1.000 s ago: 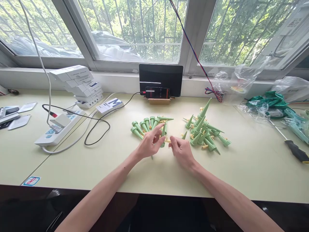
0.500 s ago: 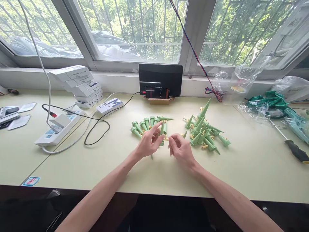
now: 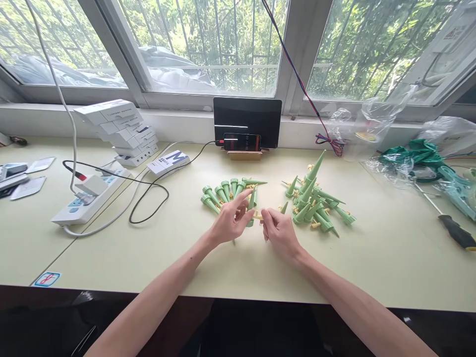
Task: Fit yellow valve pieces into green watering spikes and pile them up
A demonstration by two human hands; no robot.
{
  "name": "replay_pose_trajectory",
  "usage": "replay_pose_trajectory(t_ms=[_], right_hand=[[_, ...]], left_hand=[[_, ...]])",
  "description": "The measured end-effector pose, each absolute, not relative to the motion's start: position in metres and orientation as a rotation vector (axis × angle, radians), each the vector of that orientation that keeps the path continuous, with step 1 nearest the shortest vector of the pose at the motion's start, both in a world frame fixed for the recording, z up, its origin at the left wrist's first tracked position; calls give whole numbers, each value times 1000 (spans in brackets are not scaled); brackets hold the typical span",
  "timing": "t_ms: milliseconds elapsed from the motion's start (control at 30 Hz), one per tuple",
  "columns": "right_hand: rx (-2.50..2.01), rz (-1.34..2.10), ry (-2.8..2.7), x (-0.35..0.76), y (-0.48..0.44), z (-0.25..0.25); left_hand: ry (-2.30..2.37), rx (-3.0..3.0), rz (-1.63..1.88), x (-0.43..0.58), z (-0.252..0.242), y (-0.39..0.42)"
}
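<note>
My left hand (image 3: 231, 219) is closed on a green plastic watering spike (image 3: 252, 199), held with its point up. Against the spike's lower part is a small yellow valve (image 3: 257, 215), and its outer end is pinched between the thumb and fingers of my right hand (image 3: 277, 225). Beyond my left hand several green spikes (image 3: 208, 193) lie fanned out in a row, caps away from me. To the right of my right hand is a loose pile of green spikes (image 3: 307, 198) with yellow valves on them.
At the back a phone (image 3: 242, 142) showing a timer leans on a dark tablet (image 3: 247, 116). On the left are a power strip (image 3: 69, 214), cables and stacked white boxes (image 3: 128, 131). A screwdriver (image 3: 455, 232) and plastic bags (image 3: 394, 166) lie on the right.
My right hand's fingers have curled tighter round the yellow valve, and the hand has shifted very slightly. My left hand stays almost still with the spike.
</note>
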State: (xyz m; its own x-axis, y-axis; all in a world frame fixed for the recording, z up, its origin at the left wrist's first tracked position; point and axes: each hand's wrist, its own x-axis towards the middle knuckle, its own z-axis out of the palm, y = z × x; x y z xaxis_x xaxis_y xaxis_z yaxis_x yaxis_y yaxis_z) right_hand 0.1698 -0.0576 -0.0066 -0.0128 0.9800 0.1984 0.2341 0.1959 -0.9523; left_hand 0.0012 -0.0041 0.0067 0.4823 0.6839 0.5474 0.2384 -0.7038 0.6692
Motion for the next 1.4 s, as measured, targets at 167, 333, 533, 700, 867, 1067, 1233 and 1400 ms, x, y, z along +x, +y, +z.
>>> replay_pose_trajectory(t_ms=[167, 333, 533, 700, 867, 1067, 1233, 1400], right_hand=[[-1231, 899, -1473, 171, -59, -4], [-1200, 927, -1464, 171, -59, -1], [-1175, 933, -1480, 170, -59, -3], [-1163, 941, -1486, 170, -59, -2], [-1201, 926, -1500, 171, -59, -4], [-1268, 893, -1502, 171, -58, -7], [-1272, 889, -1484, 171, -59, -5], [-1229, 920, -1469, 171, -59, -3]], left_hand=[[809, 2205, 1146, 2, 5, -4], [886, 2184, 1164, 3, 5, -2], [898, 2161, 1166, 2, 5, -1], [865, 2172, 1158, 2, 6, -2], [803, 2201, 1171, 3, 8, -4], [795, 2210, 1146, 3, 9, -6], [837, 2194, 1150, 3, 6, -4], [877, 2151, 1168, 2, 5, -1]])
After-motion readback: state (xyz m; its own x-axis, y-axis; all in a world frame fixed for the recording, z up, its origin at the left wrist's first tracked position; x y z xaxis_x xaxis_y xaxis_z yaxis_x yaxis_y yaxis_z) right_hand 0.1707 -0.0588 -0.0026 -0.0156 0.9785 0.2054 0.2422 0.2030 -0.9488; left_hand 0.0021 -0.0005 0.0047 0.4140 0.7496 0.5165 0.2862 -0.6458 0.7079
